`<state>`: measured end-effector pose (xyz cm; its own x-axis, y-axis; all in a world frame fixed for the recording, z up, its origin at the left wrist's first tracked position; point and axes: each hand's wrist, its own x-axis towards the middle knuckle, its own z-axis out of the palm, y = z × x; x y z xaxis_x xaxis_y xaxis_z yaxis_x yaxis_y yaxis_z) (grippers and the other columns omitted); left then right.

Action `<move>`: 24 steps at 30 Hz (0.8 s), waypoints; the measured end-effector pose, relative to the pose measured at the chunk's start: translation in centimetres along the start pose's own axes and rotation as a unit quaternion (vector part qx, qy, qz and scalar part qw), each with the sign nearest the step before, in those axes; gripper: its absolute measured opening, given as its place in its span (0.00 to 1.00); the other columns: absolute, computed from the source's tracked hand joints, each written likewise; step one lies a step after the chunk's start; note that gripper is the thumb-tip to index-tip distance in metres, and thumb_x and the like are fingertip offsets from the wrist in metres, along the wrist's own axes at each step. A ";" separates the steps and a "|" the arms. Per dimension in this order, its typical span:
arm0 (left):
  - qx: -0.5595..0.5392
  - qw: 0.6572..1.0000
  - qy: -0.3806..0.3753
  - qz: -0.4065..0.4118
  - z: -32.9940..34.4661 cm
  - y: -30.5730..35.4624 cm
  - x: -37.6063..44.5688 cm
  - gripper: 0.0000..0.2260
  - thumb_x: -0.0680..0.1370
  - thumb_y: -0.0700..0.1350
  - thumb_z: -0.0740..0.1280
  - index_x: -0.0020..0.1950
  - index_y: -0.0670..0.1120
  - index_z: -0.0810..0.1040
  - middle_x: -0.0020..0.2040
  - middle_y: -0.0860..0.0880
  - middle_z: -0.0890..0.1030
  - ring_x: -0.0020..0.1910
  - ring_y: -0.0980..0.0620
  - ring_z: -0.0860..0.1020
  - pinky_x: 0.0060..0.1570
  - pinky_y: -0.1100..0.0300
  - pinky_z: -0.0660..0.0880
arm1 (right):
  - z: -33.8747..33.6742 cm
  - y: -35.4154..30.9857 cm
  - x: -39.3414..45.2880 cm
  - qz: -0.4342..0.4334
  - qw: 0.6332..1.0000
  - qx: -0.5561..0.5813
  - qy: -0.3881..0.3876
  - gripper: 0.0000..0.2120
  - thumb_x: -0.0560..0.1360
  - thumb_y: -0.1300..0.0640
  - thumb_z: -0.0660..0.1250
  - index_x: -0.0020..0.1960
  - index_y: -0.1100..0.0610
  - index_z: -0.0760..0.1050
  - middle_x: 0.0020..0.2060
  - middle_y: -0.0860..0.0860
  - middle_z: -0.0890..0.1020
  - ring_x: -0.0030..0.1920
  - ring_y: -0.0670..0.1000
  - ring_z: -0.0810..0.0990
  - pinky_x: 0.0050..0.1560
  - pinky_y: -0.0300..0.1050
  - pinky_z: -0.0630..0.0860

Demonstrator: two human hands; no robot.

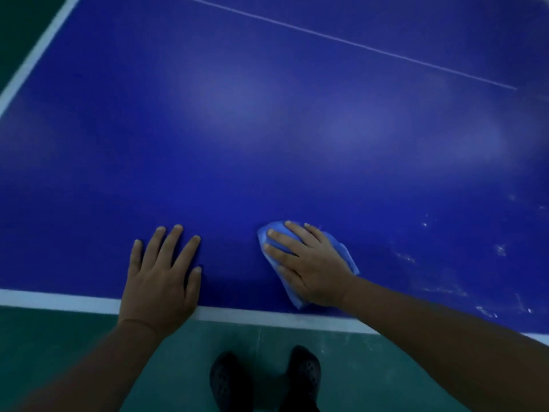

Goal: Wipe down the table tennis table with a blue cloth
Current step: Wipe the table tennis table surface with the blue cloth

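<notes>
The dark blue table tennis table (267,129) fills most of the view, with white lines along its near and left edges. My right hand (309,263) presses flat on a crumpled light blue cloth (346,254) near the table's front edge; the cloth pokes out past the fingers and beside the wrist. My left hand (162,278) lies flat on the bare surface to the left, fingers spread, its heel over the white edge line.
Whitish smudges and specks (463,269) mark the surface to the right of the cloth. A thin white centre line (356,44) runs across the far part. Below the edge is green floor (74,346), where my dark shoes (264,379) stand.
</notes>
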<state>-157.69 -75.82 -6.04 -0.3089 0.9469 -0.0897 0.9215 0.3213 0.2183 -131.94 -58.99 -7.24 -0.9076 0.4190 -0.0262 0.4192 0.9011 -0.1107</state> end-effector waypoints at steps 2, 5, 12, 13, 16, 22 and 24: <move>-0.005 1.000 0.024 -0.009 0.1 0.4 0.6 0.27 0.79 0.55 0.52 0.70 0.42 0.75 0.72 0.38 0.71 0.73 0.35 0.66 0.72 0.33 0.58 | -0.4 1.2 1.8 0.003 1.000 0.010 0.002 0.20 0.84 0.46 0.54 0.74 0.45 0.71 0.76 0.44 0.67 0.77 0.56 0.63 0.74 0.58 0.59; -0.027 0.998 0.058 -0.016 0.5 1.9 2.5 0.26 0.78 0.53 0.54 0.67 0.41 0.77 0.70 0.38 0.73 0.71 0.36 0.69 0.72 0.34 0.58 | -0.9 3.1 5.4 0.015 1.000 0.024 -0.008 0.20 0.85 0.46 0.53 0.75 0.46 0.70 0.76 0.44 0.67 0.77 0.56 0.62 0.75 0.58 0.59; -0.078 0.993 0.089 -0.015 1.0 7.4 10.3 0.23 0.79 0.51 0.54 0.67 0.41 0.76 0.72 0.41 0.72 0.72 0.39 0.68 0.74 0.38 0.58 | -2.0 8.9 16.8 0.046 0.998 0.007 -0.052 0.25 0.83 0.44 0.43 0.78 0.45 0.62 0.78 0.44 0.62 0.79 0.55 0.56 0.77 0.59 0.52; -0.082 0.992 0.093 -0.015 1.1 8.1 11.6 0.23 0.78 0.50 0.55 0.68 0.41 0.76 0.72 0.41 0.72 0.73 0.40 0.68 0.74 0.38 0.57 | -2.1 9.9 18.4 0.050 0.997 0.012 -0.054 0.26 0.83 0.44 0.41 0.78 0.44 0.61 0.79 0.44 0.61 0.79 0.54 0.54 0.78 0.59 0.50; -0.094 0.990 0.103 -0.016 1.0 10.4 16.0 0.23 0.78 0.50 0.54 0.68 0.41 0.75 0.72 0.41 0.71 0.73 0.40 0.66 0.75 0.39 0.56 | -2.4 13.5 22.5 0.053 0.997 0.017 -0.051 0.26 0.82 0.44 0.40 0.79 0.44 0.59 0.79 0.43 0.58 0.80 0.54 0.52 0.78 0.58 0.47; -0.096 0.990 0.105 -0.002 1.0 17.4 26.4 0.24 0.77 0.50 0.56 0.70 0.41 0.73 0.74 0.41 0.69 0.75 0.40 0.65 0.76 0.41 0.53 | -4.0 28.9 20.6 0.190 0.980 -0.054 0.002 0.23 0.84 0.48 0.51 0.78 0.48 0.63 0.78 0.47 0.64 0.76 0.58 0.62 0.71 0.57 0.60; -0.102 0.991 0.089 -0.008 1.5 20.2 29.1 0.25 0.78 0.50 0.56 0.73 0.42 0.70 0.76 0.43 0.66 0.77 0.42 0.61 0.77 0.43 0.49 | -5.1 35.8 17.1 0.280 0.957 -0.080 0.012 0.22 0.84 0.49 0.51 0.77 0.49 0.64 0.77 0.48 0.64 0.75 0.59 0.64 0.69 0.57 0.63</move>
<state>-147.69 -41.80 -5.75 -0.3760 0.9237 0.0736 0.8551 0.3153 0.4116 -132.33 -18.97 -6.60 -0.5396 0.8418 -0.0138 0.8395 0.5393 0.0670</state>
